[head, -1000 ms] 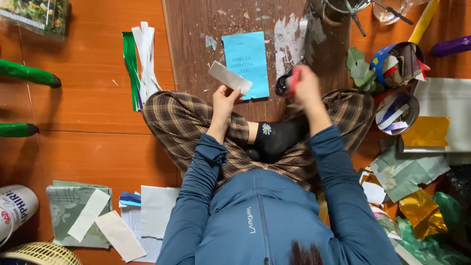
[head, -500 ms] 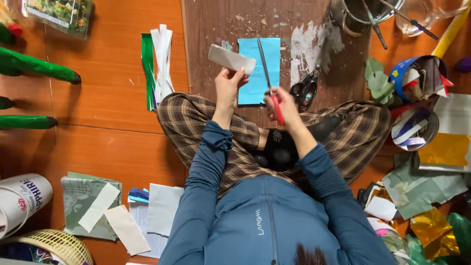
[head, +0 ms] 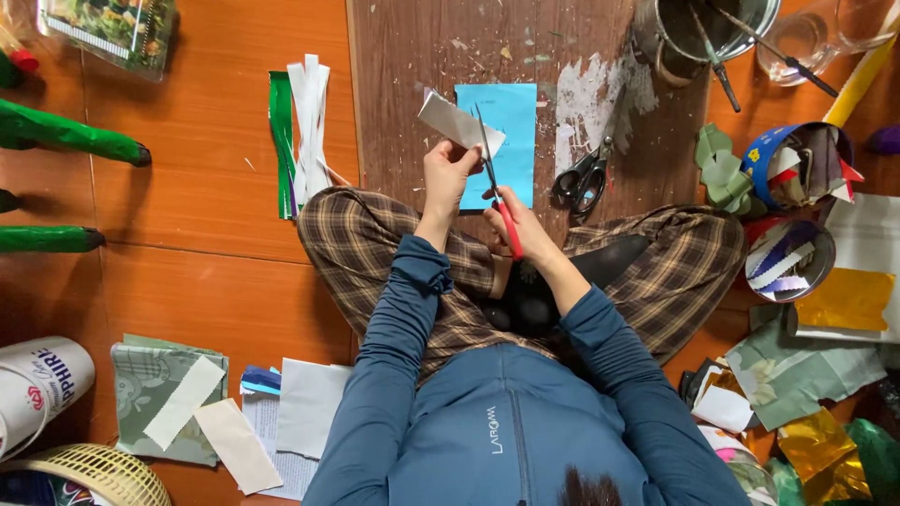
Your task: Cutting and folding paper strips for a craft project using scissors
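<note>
I sit cross-legged on an orange floor. My left hand [head: 448, 176] pinches a small grey-white strip of paper [head: 453, 120] and holds it up over the wooden board [head: 394, 84]. My right hand [head: 518, 225] grips red-handled scissors [head: 495, 180], whose blades point up and meet the strip's right end. A light blue sheet [head: 511, 141] lies flat on the board just behind both hands. A second pair of scissors with black handles [head: 581, 178] rests on the board to the right.
White and green paper strips [head: 300, 131] lie left of the board. Metal pot with tools [head: 694, 33], glass jars and tins of scraps [head: 797, 164] stand at the right. Paper pieces [head: 187, 403], a tin, a woven basket [head: 84, 473] sit lower left; foil scraps lower right.
My right hand left the black-handled scissors and brought the red-handled scissors up to the strip. The left hand raised the strip slightly. The camera view shifted right.
</note>
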